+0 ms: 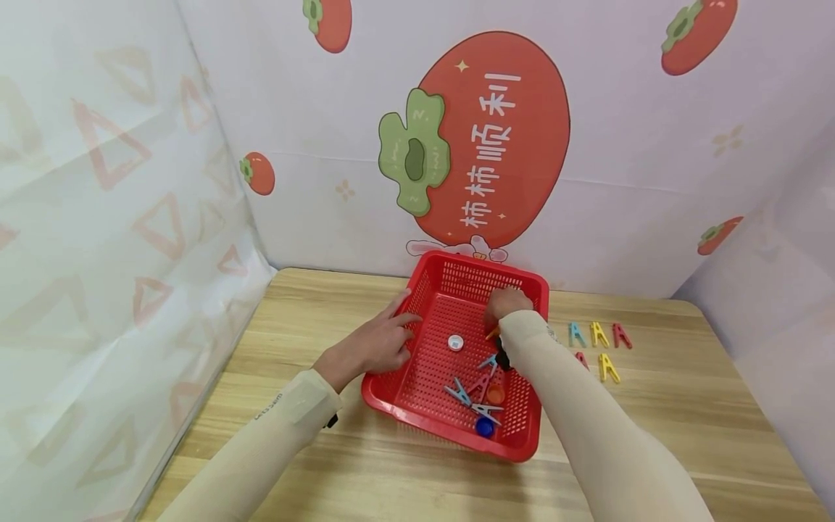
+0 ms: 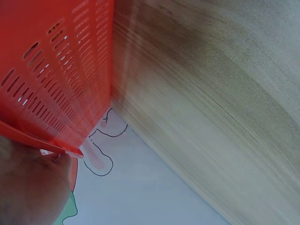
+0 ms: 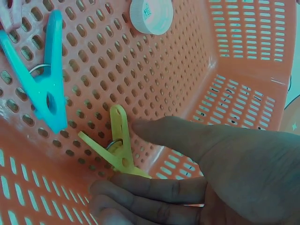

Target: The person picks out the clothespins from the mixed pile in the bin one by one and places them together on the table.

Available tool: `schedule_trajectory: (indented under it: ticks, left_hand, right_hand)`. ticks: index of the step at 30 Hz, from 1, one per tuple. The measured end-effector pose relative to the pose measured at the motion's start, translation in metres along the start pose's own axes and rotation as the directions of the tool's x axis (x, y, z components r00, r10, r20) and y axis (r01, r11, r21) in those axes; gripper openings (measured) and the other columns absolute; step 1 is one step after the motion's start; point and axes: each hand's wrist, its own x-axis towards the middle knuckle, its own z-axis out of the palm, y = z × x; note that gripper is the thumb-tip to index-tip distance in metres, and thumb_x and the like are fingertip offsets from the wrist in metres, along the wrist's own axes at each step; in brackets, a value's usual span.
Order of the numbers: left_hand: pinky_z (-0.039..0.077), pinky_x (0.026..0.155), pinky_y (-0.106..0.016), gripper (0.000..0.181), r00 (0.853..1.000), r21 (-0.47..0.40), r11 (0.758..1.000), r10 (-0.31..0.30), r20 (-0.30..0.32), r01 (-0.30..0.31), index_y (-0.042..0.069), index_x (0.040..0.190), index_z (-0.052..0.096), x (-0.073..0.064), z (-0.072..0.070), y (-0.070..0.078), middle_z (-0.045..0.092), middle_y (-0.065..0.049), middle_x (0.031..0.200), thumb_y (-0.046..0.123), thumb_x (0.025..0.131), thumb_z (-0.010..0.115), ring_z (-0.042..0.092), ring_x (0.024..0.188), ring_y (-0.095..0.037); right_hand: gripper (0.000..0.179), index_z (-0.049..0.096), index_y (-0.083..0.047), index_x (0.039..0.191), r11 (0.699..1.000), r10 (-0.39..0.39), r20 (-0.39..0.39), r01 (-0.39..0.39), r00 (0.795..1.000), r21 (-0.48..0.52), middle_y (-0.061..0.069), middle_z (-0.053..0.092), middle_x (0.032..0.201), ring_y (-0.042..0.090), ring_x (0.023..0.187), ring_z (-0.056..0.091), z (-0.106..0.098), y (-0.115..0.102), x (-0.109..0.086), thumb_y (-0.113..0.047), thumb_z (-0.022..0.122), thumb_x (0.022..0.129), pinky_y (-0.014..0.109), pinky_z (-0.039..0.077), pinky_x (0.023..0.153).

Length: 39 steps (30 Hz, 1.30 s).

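Note:
Inside a red perforated basket (image 1: 438, 428), my right hand (image 1: 505, 304) reaches down at the far right. In the right wrist view a yellow clothespin (image 3: 121, 145) lies between my thumb and fingers. My fingers touch its lower end, while the thumb tip sits a little apart from its handle. My left hand (image 1: 381, 341) holds the basket's left rim, fingers bent over it. A white bottle cap (image 1: 455, 342) lies on the basket floor. Nearer the front are a blue clothespin (image 1: 459, 392), a pink-red clothespin (image 1: 479, 384), an orange cap (image 1: 496, 394) and a blue cap (image 1: 485, 426).
Right of the basket, several clothespins lie on the wooden table (image 1: 678, 391) in rows: a blue one (image 1: 576, 334), yellow ones (image 1: 609, 368) and red ones (image 1: 622, 335), one partly hidden by my right sleeve. A wall with printed persimmons stands close behind the basket.

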Motion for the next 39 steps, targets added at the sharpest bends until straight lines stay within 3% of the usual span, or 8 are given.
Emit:
schedule_trajectory:
  ticks: [6, 11, 15, 18, 24, 27, 34, 39]
  left_hand:
    - [0.01, 0.141, -0.044, 0.029, 1.0, 0.018, 1.0, -0.005, 0.0, 0.005, 0.007, 0.121, 0.082, 0.0, 0.0, -0.002, 0.056, -0.006, 0.163, 0.019, 0.097, 0.069, 0.008, 0.171, -0.029]
    - [0.011, 0.141, -0.044, 0.029, 1.0, 0.006, 1.0, -0.012, 0.005, 0.012, 0.007, 0.12, 0.082, 0.0, -0.001, -0.002, 0.056, -0.007, 0.164, 0.018, 0.097, 0.069, 0.006, 0.171, -0.029]
    - [0.013, 0.141, -0.044, 0.028, 1.0, -0.012, 1.0, -0.025, 0.014, 0.025, 0.006, 0.12, 0.082, -0.001, -0.001, -0.001, 0.055, -0.006, 0.165, 0.018, 0.097, 0.07, 0.003, 0.172, -0.028]
    - [0.014, 0.141, -0.043, 0.029, 1.0, -0.015, 1.0, -0.026, 0.013, 0.027, 0.006, 0.121, 0.081, -0.002, -0.002, -0.001, 0.055, -0.006, 0.164, 0.017, 0.097, 0.07, 0.003, 0.172, -0.028]
    - [0.012, 0.141, -0.044, 0.029, 1.0, -0.016, 1.0, -0.02, 0.004, 0.02, 0.006, 0.121, 0.081, -0.002, -0.002, 0.0, 0.055, -0.007, 0.164, 0.017, 0.097, 0.07, 0.005, 0.171, -0.028]
    - [0.011, 0.141, -0.045, 0.028, 1.0, -0.015, 1.0, -0.019, 0.003, 0.019, 0.005, 0.121, 0.082, -0.002, -0.002, 0.0, 0.055, -0.007, 0.164, 0.017, 0.097, 0.07, 0.005, 0.171, -0.028]
    - [0.01, 0.141, -0.046, 0.029, 1.0, -0.015, 1.0, -0.018, 0.009, 0.018, 0.006, 0.121, 0.082, -0.001, -0.001, 0.001, 0.055, -0.006, 0.164, 0.017, 0.097, 0.071, 0.007, 0.171, -0.028]
    - [0.011, 0.141, -0.047, 0.029, 1.0, -0.006, 1.0, -0.011, 0.006, 0.011, 0.006, 0.12, 0.082, -0.002, -0.002, 0.001, 0.056, -0.007, 0.163, 0.017, 0.096, 0.071, 0.01, 0.171, -0.027]
  right_hand:
    - [0.044, 0.079, -0.004, 0.116, 0.994, 0.038, 0.028, -0.041, 0.999, 0.099, 0.021, 0.071, 0.122, 0.033, 0.102, 0.067, -0.005, -0.01, -0.02, -0.017, 0.096, 0.078, 0.046, 0.07, 0.078]
    - [0.041, 0.079, -0.005, 0.114, 0.986, 0.027, 0.057, -0.036, 0.998, 0.16, 0.019, 0.073, 0.118, 0.034, 0.1, 0.068, 0.0, -0.012, -0.021, -0.014, 0.096, 0.078, 0.047, 0.069, 0.08]
    - [0.046, 0.077, -0.004, 0.119, 0.993, 0.004, 0.093, -0.015, 0.996, 0.117, 0.019, 0.072, 0.119, 0.035, 0.101, 0.068, 0.004, -0.013, -0.015, -0.016, 0.096, 0.079, 0.05, 0.068, 0.084]
    - [0.049, 0.078, -0.006, 0.12, 0.999, -0.037, 0.099, 0.035, 0.994, 0.022, 0.018, 0.073, 0.118, 0.034, 0.099, 0.069, 0.006, -0.013, -0.008, -0.021, 0.098, 0.078, 0.05, 0.068, 0.083]
    - [0.045, 0.077, -0.009, 0.12, 0.984, -0.128, 0.144, 0.143, 0.981, -0.101, 0.012, 0.079, 0.11, 0.029, 0.097, 0.074, -0.01, -0.024, -0.04, -0.03, 0.094, 0.085, 0.047, 0.068, 0.087]
    - [0.041, 0.075, -0.013, 0.119, 0.971, -0.183, 0.178, 0.206, 0.967, -0.123, 0.009, 0.078, 0.108, 0.027, 0.098, 0.072, -0.012, -0.021, -0.041, -0.033, 0.092, 0.087, 0.049, 0.067, 0.09]
    - [0.068, 0.06, -0.021, 0.146, 0.945, -0.241, 0.193, 0.275, 0.951, -0.175, 0.009, 0.072, 0.133, 0.03, 0.118, 0.068, -0.01, -0.014, -0.038, -0.032, 0.092, 0.087, 0.063, 0.061, 0.105]
    - [0.078, 0.056, -0.024, 0.154, 0.922, -0.28, 0.185, 0.317, 0.942, -0.221, 0.008, 0.069, 0.143, 0.031, 0.127, 0.067, -0.009, -0.014, -0.035, -0.031, 0.093, 0.086, 0.065, 0.057, 0.109]
